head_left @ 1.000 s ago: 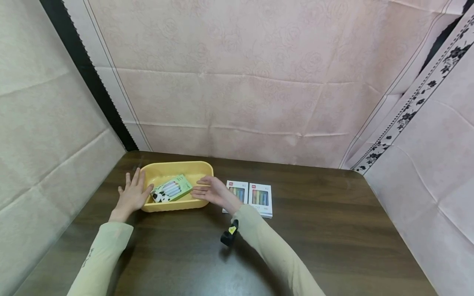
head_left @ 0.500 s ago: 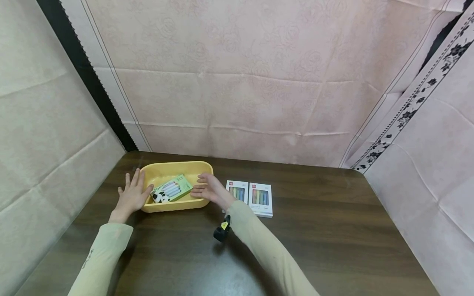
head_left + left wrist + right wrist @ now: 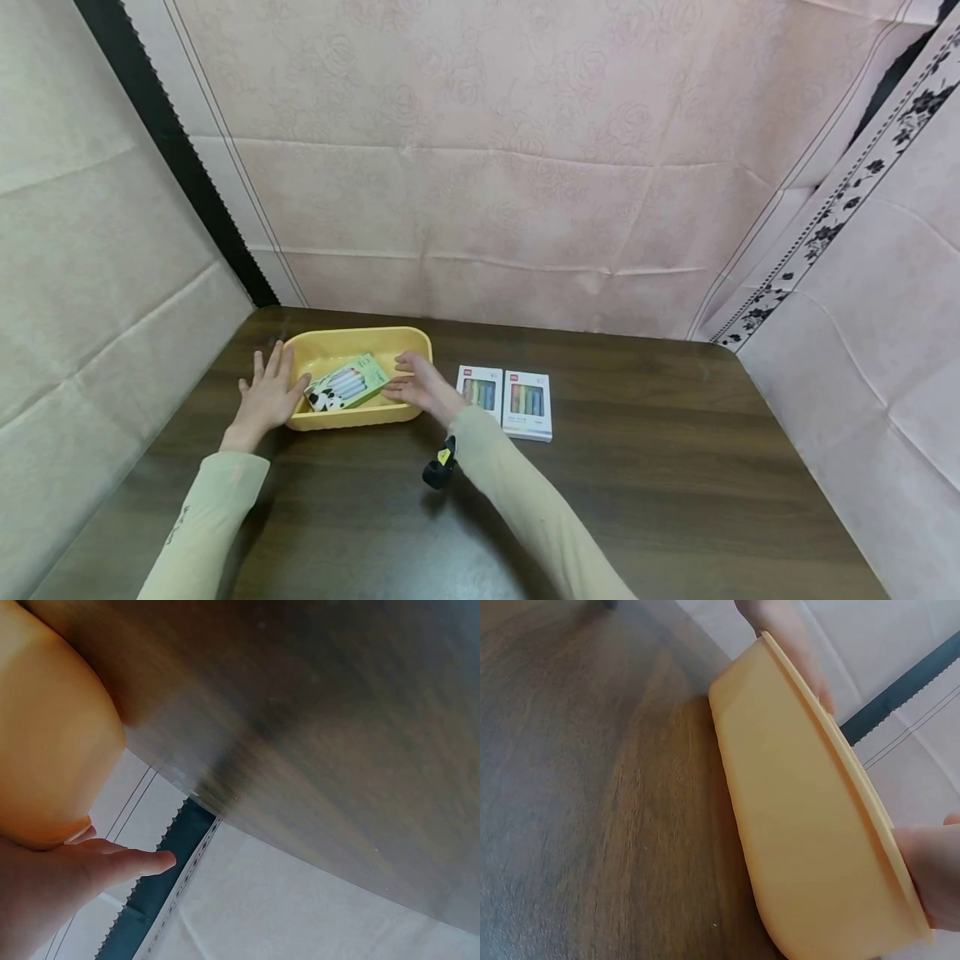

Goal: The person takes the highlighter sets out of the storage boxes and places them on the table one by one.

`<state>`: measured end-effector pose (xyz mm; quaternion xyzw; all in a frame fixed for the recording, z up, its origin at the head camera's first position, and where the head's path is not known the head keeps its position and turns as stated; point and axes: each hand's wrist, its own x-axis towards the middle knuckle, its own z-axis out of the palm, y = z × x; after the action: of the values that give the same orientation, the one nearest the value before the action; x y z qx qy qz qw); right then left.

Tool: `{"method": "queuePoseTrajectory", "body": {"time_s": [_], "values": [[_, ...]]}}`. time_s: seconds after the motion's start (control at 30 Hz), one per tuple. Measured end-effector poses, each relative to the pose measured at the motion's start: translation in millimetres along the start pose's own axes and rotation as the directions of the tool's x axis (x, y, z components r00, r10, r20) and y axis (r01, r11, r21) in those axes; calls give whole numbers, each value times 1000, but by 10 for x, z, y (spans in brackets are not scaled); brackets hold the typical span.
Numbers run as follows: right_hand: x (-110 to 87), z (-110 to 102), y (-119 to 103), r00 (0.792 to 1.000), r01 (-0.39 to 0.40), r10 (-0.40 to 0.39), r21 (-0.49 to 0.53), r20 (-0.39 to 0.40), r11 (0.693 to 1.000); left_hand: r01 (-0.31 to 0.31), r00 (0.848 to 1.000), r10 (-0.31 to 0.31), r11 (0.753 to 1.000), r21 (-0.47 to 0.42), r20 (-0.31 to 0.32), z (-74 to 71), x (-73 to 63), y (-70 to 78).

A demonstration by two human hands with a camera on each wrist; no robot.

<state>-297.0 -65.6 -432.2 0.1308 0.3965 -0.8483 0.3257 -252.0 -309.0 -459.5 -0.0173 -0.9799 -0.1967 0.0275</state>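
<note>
A yellow plastic basket (image 3: 358, 336) stands at the back left of the table. In it, a green box (image 3: 348, 383) with a picture of coloured sticks and a black-and-white spotted animal lies aslant. My left hand (image 3: 266, 396) rests at the basket's left end, its fingers spread and straight, its thumb over the rim. Over the basket's right end reaches my right hand (image 3: 426, 387), fingers loosely bent inside near the green box; I see nothing held in it. In the right wrist view the near wall of the basket (image 3: 802, 802) hides the box.
Two white boxes with coloured sticks in their windows, a left one (image 3: 487, 383) and a right one (image 3: 527, 404), lie side by side right of the basket. Pale cloth (image 3: 480, 208) hangs behind the dark wooden table (image 3: 675, 467) and along its sides.
My right wrist and forearm have swung a little to the left, and the right hand has shifted slightly left over the basket. The left hand, basket and boxes stay put.
</note>
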Motion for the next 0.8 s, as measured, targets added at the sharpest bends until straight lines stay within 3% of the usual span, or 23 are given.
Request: {"method": "queuePoseTrajectory", "body": {"time_s": [0.8], "values": [[62,10,21,1000,-21,20,-25,-19,999,-3,1000,3,1000,-6,4,-6,-1,6]]}}
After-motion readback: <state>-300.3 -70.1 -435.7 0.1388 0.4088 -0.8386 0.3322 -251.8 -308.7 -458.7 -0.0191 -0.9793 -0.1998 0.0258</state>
